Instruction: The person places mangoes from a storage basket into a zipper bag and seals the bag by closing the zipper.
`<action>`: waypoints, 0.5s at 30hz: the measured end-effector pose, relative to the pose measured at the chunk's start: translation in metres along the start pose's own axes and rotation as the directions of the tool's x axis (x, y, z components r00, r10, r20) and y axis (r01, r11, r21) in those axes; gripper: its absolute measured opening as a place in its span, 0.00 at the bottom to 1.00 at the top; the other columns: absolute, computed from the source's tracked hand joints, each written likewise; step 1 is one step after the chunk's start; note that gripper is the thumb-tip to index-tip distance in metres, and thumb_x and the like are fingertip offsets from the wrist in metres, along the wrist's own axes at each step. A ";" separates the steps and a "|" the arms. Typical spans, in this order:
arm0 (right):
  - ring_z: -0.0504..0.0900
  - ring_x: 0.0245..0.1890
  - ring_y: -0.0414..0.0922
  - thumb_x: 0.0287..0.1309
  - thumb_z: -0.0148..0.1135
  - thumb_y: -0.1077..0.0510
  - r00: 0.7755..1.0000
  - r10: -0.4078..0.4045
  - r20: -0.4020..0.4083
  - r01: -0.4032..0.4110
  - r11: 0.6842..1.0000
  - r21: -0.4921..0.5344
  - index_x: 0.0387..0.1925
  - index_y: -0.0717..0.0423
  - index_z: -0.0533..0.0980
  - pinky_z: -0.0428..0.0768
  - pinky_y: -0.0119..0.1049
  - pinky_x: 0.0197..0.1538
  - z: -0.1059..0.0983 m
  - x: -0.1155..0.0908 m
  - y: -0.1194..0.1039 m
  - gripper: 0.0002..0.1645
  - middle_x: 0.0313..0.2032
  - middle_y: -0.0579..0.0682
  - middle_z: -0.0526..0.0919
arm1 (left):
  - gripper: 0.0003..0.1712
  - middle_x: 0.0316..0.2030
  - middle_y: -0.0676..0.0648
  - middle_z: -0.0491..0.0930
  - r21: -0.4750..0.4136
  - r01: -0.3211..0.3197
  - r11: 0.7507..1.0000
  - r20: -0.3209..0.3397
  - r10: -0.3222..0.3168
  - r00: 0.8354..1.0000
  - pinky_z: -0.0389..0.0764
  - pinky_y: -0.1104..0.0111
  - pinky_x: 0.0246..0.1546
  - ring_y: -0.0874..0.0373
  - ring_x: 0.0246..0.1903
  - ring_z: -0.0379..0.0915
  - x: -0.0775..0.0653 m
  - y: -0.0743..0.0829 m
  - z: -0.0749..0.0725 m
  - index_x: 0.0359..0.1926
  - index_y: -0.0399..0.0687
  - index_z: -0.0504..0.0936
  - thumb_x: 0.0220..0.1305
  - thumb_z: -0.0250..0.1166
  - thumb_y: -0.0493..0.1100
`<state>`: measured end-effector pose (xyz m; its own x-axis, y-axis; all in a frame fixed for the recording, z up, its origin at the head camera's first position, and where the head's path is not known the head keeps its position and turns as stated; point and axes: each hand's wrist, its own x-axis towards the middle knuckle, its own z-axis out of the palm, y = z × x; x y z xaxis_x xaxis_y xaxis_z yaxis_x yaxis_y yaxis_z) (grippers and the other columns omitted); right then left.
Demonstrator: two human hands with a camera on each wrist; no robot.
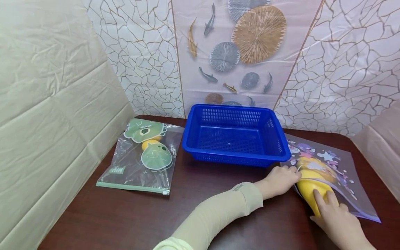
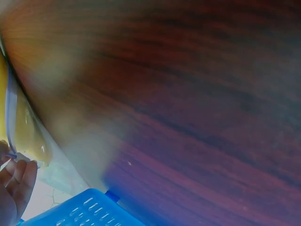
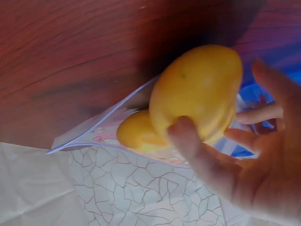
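My left hand (image 1: 282,180) pinches the mouth edge of a clear zip bag (image 1: 347,194) with a purple rim and sea-themed print. In the left wrist view its fingers (image 2: 23,176) curl at that rim. A large yellow mango (image 1: 310,191) lies partly in the bag's mouth, its near end outside. My right hand (image 1: 339,217) rests its extended fingers on this mango, with the thumb off its near end in the right wrist view. Another, smaller-looking yellow mango (image 3: 138,129) shows inside the bag, beside the large one.
A blue plastic basket (image 1: 237,156) stands at the back middle, close to the bag. On the left of the dark wooden table (image 1: 150,215) lies a second zip bag (image 1: 128,163), green-rimmed, with something yellow inside. Patterned cloth walls enclose the table.
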<state>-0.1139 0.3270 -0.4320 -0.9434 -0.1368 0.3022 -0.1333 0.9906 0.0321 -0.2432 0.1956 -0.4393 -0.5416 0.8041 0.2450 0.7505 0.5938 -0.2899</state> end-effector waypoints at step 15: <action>0.64 0.13 0.58 0.41 0.50 0.75 0.918 -0.183 -0.352 0.123 0.975 -0.186 0.47 0.72 0.72 0.64 0.46 0.08 0.028 0.015 0.014 0.25 0.29 0.69 0.68 | 0.13 0.45 0.61 0.75 -0.006 -0.055 0.998 0.008 0.055 0.998 0.76 0.79 0.35 0.68 0.40 0.73 0.003 -0.001 0.000 0.48 0.66 0.76 0.71 0.48 0.44</action>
<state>-0.1388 0.3383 -0.4539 -0.7345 -0.3032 0.6071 -0.1892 0.9507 0.2458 -0.2451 0.1973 -0.4384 -0.5029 0.8356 0.2211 0.7812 0.5489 -0.2974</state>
